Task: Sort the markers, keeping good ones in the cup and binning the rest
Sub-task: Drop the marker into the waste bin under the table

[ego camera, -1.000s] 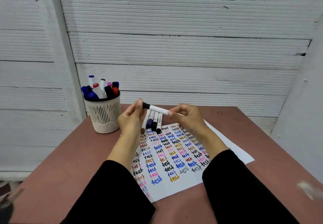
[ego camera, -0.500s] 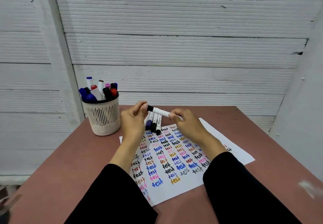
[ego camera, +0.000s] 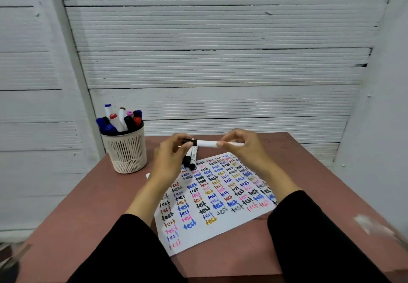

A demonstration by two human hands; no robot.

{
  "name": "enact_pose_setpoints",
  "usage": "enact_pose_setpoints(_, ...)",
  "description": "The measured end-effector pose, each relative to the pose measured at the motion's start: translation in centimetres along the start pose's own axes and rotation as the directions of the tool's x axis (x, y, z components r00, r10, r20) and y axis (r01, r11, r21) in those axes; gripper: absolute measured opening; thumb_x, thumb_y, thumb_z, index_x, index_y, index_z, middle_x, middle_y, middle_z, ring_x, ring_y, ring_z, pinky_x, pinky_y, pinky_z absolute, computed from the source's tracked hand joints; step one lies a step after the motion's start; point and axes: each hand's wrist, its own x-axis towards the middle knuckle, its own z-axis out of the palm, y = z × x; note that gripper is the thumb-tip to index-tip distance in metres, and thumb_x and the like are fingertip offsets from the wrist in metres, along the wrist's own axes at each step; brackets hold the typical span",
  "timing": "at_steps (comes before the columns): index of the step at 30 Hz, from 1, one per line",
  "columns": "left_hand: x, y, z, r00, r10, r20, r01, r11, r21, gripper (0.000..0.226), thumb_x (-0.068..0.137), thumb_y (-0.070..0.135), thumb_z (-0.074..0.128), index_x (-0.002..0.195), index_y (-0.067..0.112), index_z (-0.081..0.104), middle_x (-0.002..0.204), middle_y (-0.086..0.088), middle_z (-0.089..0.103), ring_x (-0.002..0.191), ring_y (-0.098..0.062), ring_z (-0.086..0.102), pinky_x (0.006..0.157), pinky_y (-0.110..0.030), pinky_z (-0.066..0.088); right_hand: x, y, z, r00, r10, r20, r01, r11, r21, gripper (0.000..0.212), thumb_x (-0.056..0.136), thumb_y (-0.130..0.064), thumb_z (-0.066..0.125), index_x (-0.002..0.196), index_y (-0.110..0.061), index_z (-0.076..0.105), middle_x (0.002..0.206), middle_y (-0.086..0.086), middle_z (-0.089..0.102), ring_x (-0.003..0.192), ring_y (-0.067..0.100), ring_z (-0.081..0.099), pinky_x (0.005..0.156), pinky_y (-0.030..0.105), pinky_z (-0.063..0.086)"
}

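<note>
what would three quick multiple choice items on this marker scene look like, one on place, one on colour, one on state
1. Where is the cup relative to the paper?
A. on the paper
B. left of the paper, near the table's back edge
C. right of the paper

2. What colour is the cap on the held marker?
A. black
B. red
C. yellow

3. How is that marker held?
A. lying loose on the table
B. by the right hand alone
C. in both hands, above the paper

Answers:
1 B, the cup stands on bare table left of the sheet.
2 A, the end at the left hand is black.
3 C, the left hand pinches the cap end and the right hand grips the white barrel.
</note>
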Motion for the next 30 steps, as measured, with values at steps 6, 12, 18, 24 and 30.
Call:
enact_pose_setpoints(6,-1.5,7.3,8.0,0.960,0.142,0.242,-0.148,0.989,0.005,0.008,0.096,0.020,0.057,0.100,0.021,0.065,0.081,0.011,0.063,0.071,0.003,0.054,0.062,-0.007,0.038,-4.5,-0.7,-10.5,0.947,0.080,-0.310,-0.020,0.981,0.192,0.023,0.076,-0.025,0.081,0.081,-0.009,0.065,0.062,-0.001,0.065,0.052,0.011,0.048,0.050,0.020,0.043)
enact_pose_setpoints(12,-5.6,12.5,21.1,0.892,0.185,0.411,-0.174,0.983,-0.065,0.006,0.095,0.020,0.058,0.096,0.020,0.064,0.082,0.001,0.068,0.072,-0.008,0.059,0.064,-0.014,0.042,-12.4,1.0,-22.7,0.834,0.148,-0.532,-0.116,0.989,0.094,0.026,0.084,-0.029,0.074,0.075,-0.011,0.058,0.050,-0.003,0.047,0.043,0.009,0.041,0.043,0.022,0.033)
enact_pose_setpoints(18,-9.7,12.5,28.5,0.810,0.134,0.571,-0.271,0.949,0.161,0.025,0.096,0.030,0.055,0.112,0.013,0.063,0.113,-0.006,0.065,0.108,-0.024,0.057,0.085,-0.028,0.041,-19.1,6.0,-28.4,0.618,0.221,-0.755,-0.326,0.945,0.010,0.027,0.091,-0.032,0.065,0.072,-0.015,0.055,0.055,-0.001,0.051,0.047,0.010,0.045,0.049,0.021,0.035)
enact_pose_setpoints(24,-11.6,12.3,29.6,0.735,0.125,0.667,-0.491,0.776,0.396,0.036,0.096,0.035,0.044,0.105,0.012,0.070,0.119,-0.017,0.060,0.118,-0.034,0.047,0.099,-0.042,0.038,-24.2,15.6,-28.0,0.607,0.428,-0.670,-0.620,0.782,-0.062,0.021,0.095,-0.029,0.058,0.083,-0.011,0.057,0.070,0.007,0.061,0.060,0.019,0.060,0.049,0.020,0.042)
enact_pose_setpoints(30,-11.4,11.8,29.8,0.741,0.089,0.665,-0.459,0.791,0.405,0.037,0.091,0.030,0.040,0.095,0.012,0.073,0.117,-0.015,0.060,0.115,-0.033,0.049,0.095,-0.044,0.044,-28.9,25.6,-23.2,0.538,0.667,-0.515,-0.830,0.526,-0.187,0.027,0.091,-0.028,0.059,0.085,-0.002,0.060,0.085,0.015,0.063,0.078,0.027,0.056,0.063,0.030,0.036)
